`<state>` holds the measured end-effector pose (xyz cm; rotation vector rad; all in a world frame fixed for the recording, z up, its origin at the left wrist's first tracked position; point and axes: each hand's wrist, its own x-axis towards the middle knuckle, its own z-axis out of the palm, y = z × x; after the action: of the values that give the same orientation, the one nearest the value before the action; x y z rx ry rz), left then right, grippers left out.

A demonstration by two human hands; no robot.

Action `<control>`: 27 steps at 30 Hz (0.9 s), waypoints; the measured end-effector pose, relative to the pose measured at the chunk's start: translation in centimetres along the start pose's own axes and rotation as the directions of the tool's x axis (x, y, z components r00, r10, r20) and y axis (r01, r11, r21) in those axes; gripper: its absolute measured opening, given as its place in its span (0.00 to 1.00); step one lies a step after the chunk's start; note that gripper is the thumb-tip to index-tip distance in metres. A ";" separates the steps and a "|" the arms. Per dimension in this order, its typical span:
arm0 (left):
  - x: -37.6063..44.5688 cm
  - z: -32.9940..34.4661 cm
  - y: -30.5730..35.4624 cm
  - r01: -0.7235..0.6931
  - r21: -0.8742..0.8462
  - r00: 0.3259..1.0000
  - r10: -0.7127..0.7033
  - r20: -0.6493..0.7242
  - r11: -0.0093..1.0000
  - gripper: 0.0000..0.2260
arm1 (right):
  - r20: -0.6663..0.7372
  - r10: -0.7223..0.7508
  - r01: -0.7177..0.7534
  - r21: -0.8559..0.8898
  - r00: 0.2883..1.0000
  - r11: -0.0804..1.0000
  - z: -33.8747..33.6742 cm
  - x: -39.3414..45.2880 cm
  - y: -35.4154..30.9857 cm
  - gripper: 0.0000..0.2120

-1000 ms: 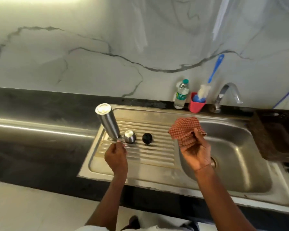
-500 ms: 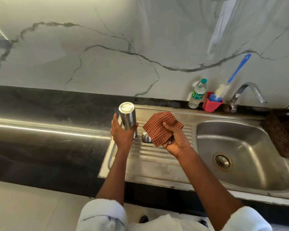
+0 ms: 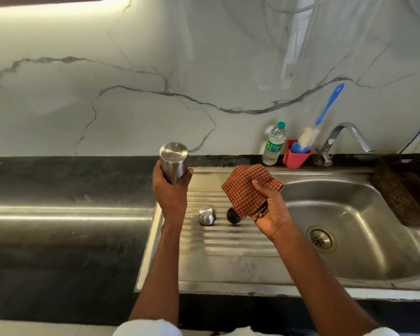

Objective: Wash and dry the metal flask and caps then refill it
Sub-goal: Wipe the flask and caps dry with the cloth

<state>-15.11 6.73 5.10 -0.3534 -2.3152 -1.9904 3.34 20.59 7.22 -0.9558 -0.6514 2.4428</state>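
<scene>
We are gripping the metal flask in our left hand, long axis nearly upright, flat base up (mouth hidden), above the drainboard's left edge. Our right hand is clutching the checked cloth over the black cap, the steel cap standing beside it on the ribs, the basin lying open rightward.
</scene>
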 end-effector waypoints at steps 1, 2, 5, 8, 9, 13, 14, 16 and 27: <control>0.0 0.7 1.1 -0.019 -0.027 1.000 0.019 0.014 0.999 0.33 | -0.008 -0.028 0.028 -0.005 1.000 1.000 -0.5 0.1 -1.0 0.18; 0.0 1.4 2.2 -0.034 -0.055 0.999 0.035 0.028 0.998 0.32 | -0.010 -0.055 0.055 -0.016 0.998 0.998 -1.0 0.3 -1.8 0.19; -1.0 4.4 4.8 0.001 -0.156 0.994 0.016 0.111 0.988 0.29 | -0.016 -0.126 0.125 -0.056 0.992 0.991 -2.7 0.3 -4.6 0.19; -2.7 8.6 6.2 0.119 -0.270 0.969 -0.052 0.241 0.955 0.24 | -0.025 -0.212 0.209 -0.090 0.977 0.974 -4.6 0.2 -7.5 0.18; -3.5 10.1 6.3 0.169 -0.288 0.956 -0.086 0.280 0.943 0.23 | -0.026 -0.241 0.237 -0.119 0.970 0.964 -5.2 0.1 -8.5 0.18; -7.4 15.8 5.8 0.378 -0.298 0.876 -0.234 0.421 0.877 0.29 | -0.052 -0.341 0.309 -0.311 0.939 0.899 -7.8 -0.5 -11.5 0.15; -8.3 17.0 5.6 0.434 -0.301 0.849 -0.274 0.453 0.849 0.31 | -0.053 -0.372 0.330 -0.358 0.927 0.873 -8.6 -0.4 -12.1 0.14; -9.5 18.7 5.1 0.526 -0.294 0.790 -0.330 0.517 0.798 0.34 | -0.045 -0.419 0.364 -0.419 0.907 0.832 -9.9 -0.4 -12.6 0.13; -14.2 25.5 5.1 0.887 -0.248 0.422 -0.462 0.780 0.390 0.42 | 0.672 -0.406 0.741 -0.671 0.619 0.019 -16.8 1.2 -11.9 0.28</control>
<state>2.24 30.68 3.13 0.1270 -2.1308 -3.6891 17.11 35.13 2.42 -0.3681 -2.2450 1.1886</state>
